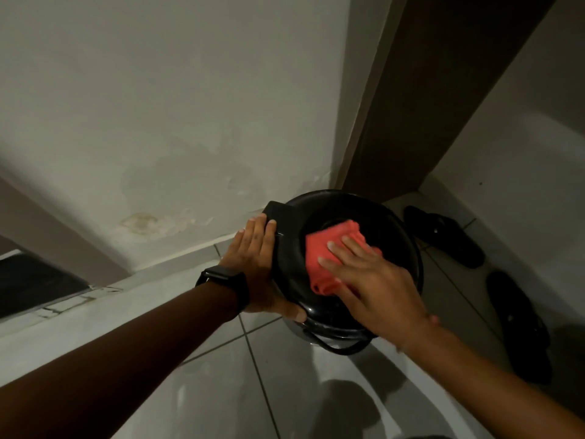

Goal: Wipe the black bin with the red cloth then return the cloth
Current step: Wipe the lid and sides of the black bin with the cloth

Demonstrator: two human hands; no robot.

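Observation:
A round black bin [376, 217] with a glossy lid stands on the tiled floor in the corner by the wall. My left hand [256, 264], with a black watch on its wrist, grips the bin's left side, thumb on the near rim. On the lid lies the folded red cloth [329, 251]. My right hand [373, 280] presses flat on the cloth, fingers spread and pointing left. The lower body of the bin is hidden under the lid and my hands; a black pedal bar shows at its near base.
Two black sandals [443, 236] [516, 318] lie on the floor to the right of the bin. A brown door frame [421, 122] rises behind the bin. A stained white wall [177, 147] runs along the left. Pale floor tiles [221, 391] fill the foreground.

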